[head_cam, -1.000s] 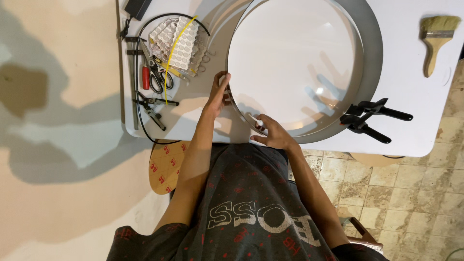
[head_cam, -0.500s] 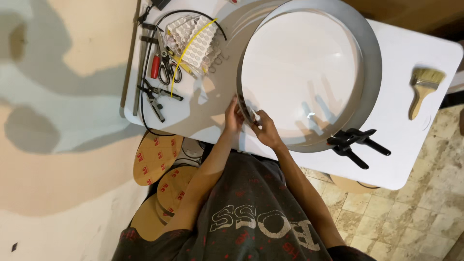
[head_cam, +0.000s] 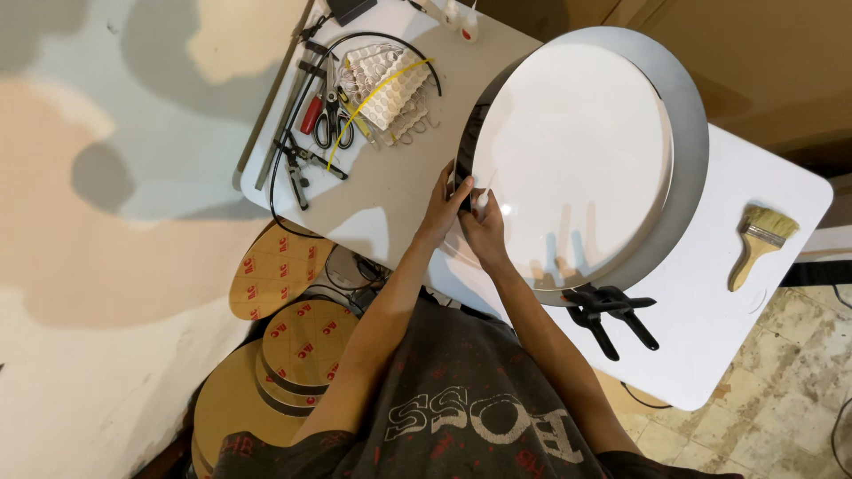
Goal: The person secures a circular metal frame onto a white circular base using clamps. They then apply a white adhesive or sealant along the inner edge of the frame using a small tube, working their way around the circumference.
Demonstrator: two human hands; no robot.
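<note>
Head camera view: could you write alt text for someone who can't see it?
Seen from above, a person's left hand and right hand press together at the rim of a large round white panel on a white table. Scissors, a black clamp and a paintbrush lie nearby.

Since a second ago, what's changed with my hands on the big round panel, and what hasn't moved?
Both hands have crept along the rim of the round white panel, away from the black spring clamps toward the tool side. The left hand and right hand, apart at first, now sit close together on the edge; the right pinches a small whitish thing, too small to identify. The clamps, the paintbrush and the scissors stayed put.
</note>
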